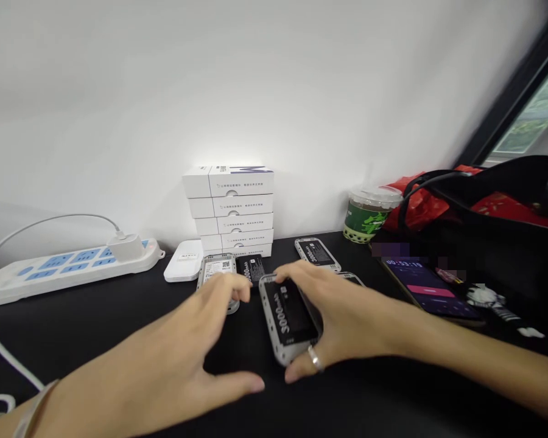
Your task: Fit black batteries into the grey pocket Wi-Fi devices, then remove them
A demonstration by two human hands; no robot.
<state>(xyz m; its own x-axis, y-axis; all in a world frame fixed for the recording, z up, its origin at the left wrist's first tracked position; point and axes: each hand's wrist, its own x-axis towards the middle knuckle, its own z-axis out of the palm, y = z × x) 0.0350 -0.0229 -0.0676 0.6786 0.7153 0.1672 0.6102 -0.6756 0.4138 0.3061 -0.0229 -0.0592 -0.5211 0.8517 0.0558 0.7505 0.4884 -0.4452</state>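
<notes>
1. Right hand (351, 310): right fingers (296, 274) clamped on a 3000mAh power bank (288, 319), with the right thumb (293, 376) at its near end. Grip spans the bank lengthwise, likely leaving the black label face uncovered.
2. Bank sits between both hands, on or just above the black worktop (73, 353); cannot tell which.
3. Left hand (164, 340): left fingers (237, 289) apart, left thumb (253, 383) spread wide. Open beside the bank; contact unclear.
4. Just past the left fingers: a second power bank (217, 271) with a QR label, and a black pack (251, 267) beside it.
5. Past the right fingers: a third power bank (315, 252). All lie flat, probably for easy reach.
6. Well past the fingers: stacked white boxes (228, 210). Far left of them: a power strip (68, 274) with a white charger (125, 246). Far right: a phone (429, 289).
</notes>
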